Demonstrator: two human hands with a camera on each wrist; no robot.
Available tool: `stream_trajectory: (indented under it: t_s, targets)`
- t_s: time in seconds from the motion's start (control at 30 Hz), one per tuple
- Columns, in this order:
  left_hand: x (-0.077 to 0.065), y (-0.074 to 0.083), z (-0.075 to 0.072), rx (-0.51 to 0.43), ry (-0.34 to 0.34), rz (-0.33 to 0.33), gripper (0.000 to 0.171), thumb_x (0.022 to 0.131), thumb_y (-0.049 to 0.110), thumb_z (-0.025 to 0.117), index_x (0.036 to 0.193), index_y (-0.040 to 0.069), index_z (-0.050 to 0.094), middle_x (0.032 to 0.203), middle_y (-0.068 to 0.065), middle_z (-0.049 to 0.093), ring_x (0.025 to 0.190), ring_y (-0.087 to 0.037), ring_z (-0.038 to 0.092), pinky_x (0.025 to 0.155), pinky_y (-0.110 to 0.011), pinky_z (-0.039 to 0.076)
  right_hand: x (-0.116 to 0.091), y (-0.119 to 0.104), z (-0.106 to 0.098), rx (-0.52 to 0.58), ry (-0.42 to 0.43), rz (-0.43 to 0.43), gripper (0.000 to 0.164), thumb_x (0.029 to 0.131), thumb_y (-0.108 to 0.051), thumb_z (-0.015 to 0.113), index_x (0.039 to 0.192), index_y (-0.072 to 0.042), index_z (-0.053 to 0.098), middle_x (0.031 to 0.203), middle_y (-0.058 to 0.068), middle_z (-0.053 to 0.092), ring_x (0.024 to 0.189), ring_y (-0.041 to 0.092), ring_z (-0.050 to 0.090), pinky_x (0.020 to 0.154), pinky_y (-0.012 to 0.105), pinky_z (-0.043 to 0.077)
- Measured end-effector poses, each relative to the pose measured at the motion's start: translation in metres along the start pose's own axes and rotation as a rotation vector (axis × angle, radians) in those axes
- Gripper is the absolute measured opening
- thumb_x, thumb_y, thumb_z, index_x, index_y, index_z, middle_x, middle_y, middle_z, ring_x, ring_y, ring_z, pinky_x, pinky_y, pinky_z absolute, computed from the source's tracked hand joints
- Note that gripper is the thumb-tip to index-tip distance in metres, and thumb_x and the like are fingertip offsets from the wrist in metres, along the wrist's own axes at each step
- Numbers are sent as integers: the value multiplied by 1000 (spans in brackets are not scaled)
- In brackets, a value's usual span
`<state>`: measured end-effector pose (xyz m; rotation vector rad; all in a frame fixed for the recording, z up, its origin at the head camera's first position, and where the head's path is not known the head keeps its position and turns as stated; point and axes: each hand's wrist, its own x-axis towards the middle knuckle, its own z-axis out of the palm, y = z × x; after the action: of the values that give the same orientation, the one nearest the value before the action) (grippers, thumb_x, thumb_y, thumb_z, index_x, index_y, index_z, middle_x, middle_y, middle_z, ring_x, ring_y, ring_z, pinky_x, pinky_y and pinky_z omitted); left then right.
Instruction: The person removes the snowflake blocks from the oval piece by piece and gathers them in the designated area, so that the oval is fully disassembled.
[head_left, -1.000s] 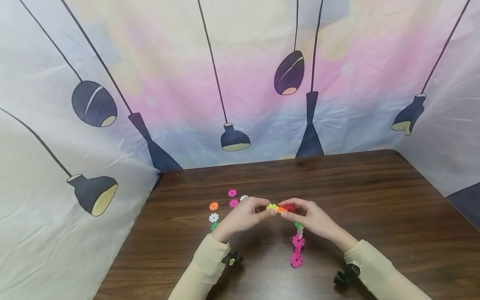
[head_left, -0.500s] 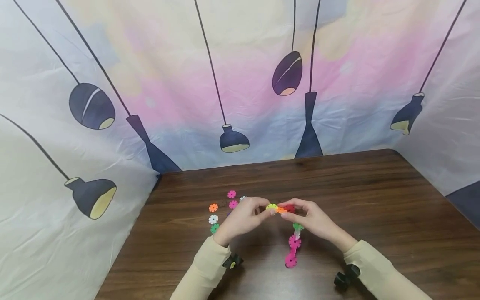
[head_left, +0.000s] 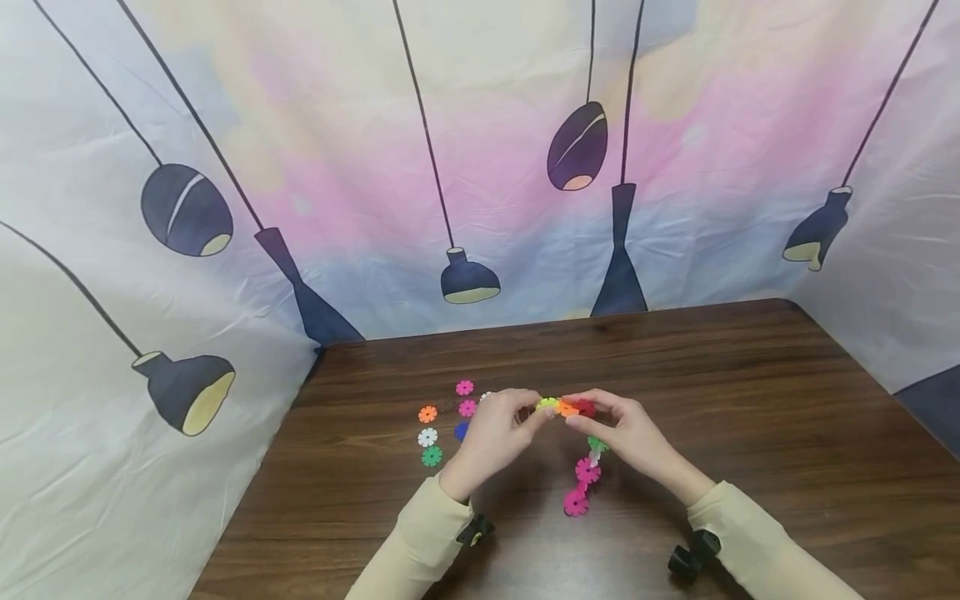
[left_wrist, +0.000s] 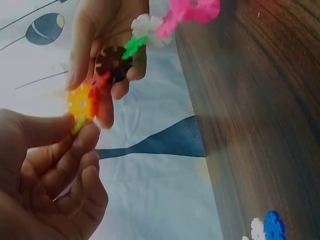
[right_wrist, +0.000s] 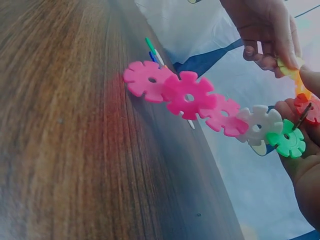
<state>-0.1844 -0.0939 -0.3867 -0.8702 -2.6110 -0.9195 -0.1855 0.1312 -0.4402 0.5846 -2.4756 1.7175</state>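
Observation:
A chain of interlocking notched plastic discs (right_wrist: 190, 97) hangs between my hands above the table. In the right wrist view it runs through several pink discs, a white disc (right_wrist: 260, 125), a green disc (right_wrist: 287, 139), a brown one seen edge-on, and a red disc (right_wrist: 309, 107). My left hand (head_left: 498, 429) pinches the yellow disc (left_wrist: 78, 125) at the chain's upper end between thumb and fingertips. It meets the orange disc (left_wrist: 80, 102). My right hand (head_left: 630, 433) grips the chain around the orange and red discs, its fingers partly hiding them. The pink end dangles below the right hand.
Loose discs lie on the wooden table (head_left: 750, 400) left of the hands: pink (head_left: 465, 388), orange (head_left: 427, 414), white (head_left: 427, 437), green (head_left: 431, 456) and blue (head_left: 461, 431) among them. Some are partly hidden by the left hand. A printed cloth (head_left: 525, 217) hangs behind the table.
Both hands have risen slightly in the head view, still holding the same discs. The hanging pink end has swung left and up. More of the green and blue loose discs now shows.

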Motion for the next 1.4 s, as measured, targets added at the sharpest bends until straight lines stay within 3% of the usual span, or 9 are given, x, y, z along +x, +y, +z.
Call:
stream_trajectory:
  t_s: [0.17,0.4,0.63,0.77,0.97,1.1,1.2,1.4]
  targets:
    - [3,-1,-4,18,107,-8,17,96,25,72,86,12,73,69,4,59,58,-11,48,54,-23,41,1,1,-2,-16,75,22,34,90,-37,77,119,-20,73,108,-2,72,96,22,62,72,30,51]
    - [9,-22,-27,-88,131,-101,21,100,28,65,96,9,73,75,-1,63,61,-12,53,58,-26,47,3,7,-5,-23,74,55,38,89,-38,77,122,-19,72,109,0,71,95,22,61,68,30,50]
    - [32,-53,-55,-45,64,-159,21,106,17,53,104,5,71,78,-7,65,58,-12,49,61,-31,46,5,13,-10,-13,64,93,38,90,-39,76,124,-23,70,110,0,71,93,23,61,67,30,48]
    - [45,-78,-62,-26,43,-220,22,104,21,58,108,6,74,74,-3,64,56,-13,48,59,-32,44,5,13,-11,-4,32,105,38,91,-36,76,125,-21,70,110,1,71,92,24,62,67,30,48]
    - [60,-111,-54,-57,-2,-330,21,100,25,66,103,9,78,91,-6,73,73,-18,61,69,-36,51,5,10,-9,-5,22,116,42,89,-41,76,125,-20,70,109,1,71,91,23,62,66,30,49]
    - [65,-129,-43,-15,-69,-390,18,97,22,70,97,7,79,94,-7,74,80,-20,62,74,-38,52,6,10,-8,-12,18,104,38,91,-35,76,124,-19,71,109,0,71,92,22,62,70,30,50]
    - [65,-138,-35,21,-121,-428,16,94,20,73,92,6,79,90,-5,73,77,-18,59,72,-36,50,6,11,-7,-24,3,93,37,92,-34,76,125,-18,71,109,0,71,95,21,61,74,31,50]
    - [66,-150,-24,31,-204,-492,17,93,16,74,85,1,77,80,-10,72,59,-13,48,60,-29,43,5,7,-7,15,-34,113,37,92,-31,76,125,-16,70,110,3,71,91,26,63,69,30,51]
